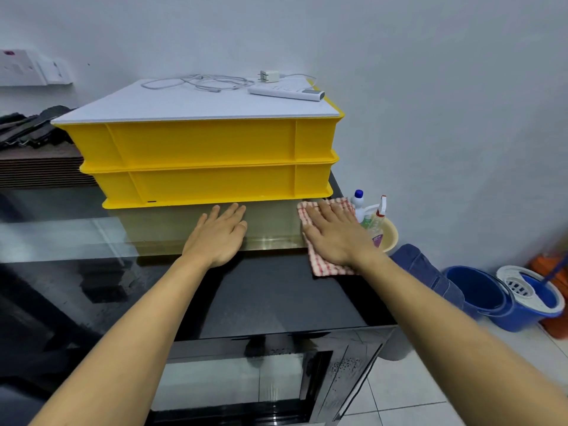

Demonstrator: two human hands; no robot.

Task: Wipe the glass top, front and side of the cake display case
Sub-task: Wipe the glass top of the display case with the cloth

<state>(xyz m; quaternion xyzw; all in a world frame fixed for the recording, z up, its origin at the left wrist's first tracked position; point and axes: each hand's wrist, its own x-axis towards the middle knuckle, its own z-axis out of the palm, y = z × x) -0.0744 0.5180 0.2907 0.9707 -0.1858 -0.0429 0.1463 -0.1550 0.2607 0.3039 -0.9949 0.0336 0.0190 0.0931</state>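
Nearest me, the black glass-topped cake display case (276, 302) runs left to right. My right hand (335, 238), fingers flat, presses a red-checked cloth (322, 265) onto its top's right end; left hand (218, 238) rests open beside. Top-wiping underway; yellow plastic crates (199, 161) block the rear, so sweep leftward next.

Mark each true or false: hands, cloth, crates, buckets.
1. The right hand presses a checked cloth flat on the glass top. True.
2. The left hand holds a spray bottle. False: it lies flat on the glass, holding nothing.
3. Two yellow crates are stacked on the case. True.
4. The mop bucket is red. False: it is blue.
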